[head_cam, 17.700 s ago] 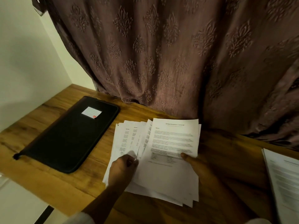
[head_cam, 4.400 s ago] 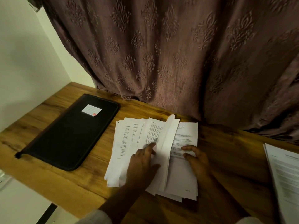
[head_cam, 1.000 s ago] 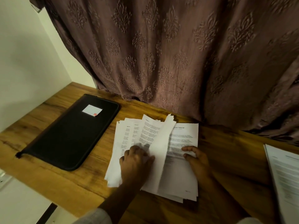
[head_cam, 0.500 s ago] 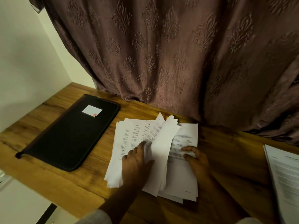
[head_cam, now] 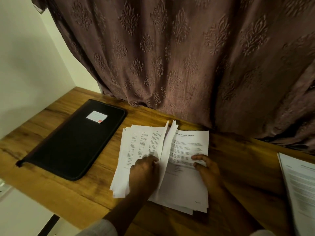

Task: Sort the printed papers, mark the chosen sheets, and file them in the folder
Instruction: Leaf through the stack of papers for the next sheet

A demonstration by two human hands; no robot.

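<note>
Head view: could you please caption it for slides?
Left hand and right hand part white printed papers beside black rectangular folder.

The table (head_cam: 105, 189) is brown wood. On it, the folder (head_cam: 73, 143) is black and the papers (head_cam: 185, 184) white. Behind it, the curtain (head_cam: 170, 57) is purple-brown with leaf shapes.

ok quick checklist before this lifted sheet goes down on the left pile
1. Right hand pressing the right pile flat: ok
2. Sheet raised off both piles: ok
3. Only one sheet raised: cannot tell
4. Left hand has a firm grip on it: cannot tell
5. Left pile squared up: not ok, it is fanned out
6. Folder open for filing: not ok, it lies shut
</note>
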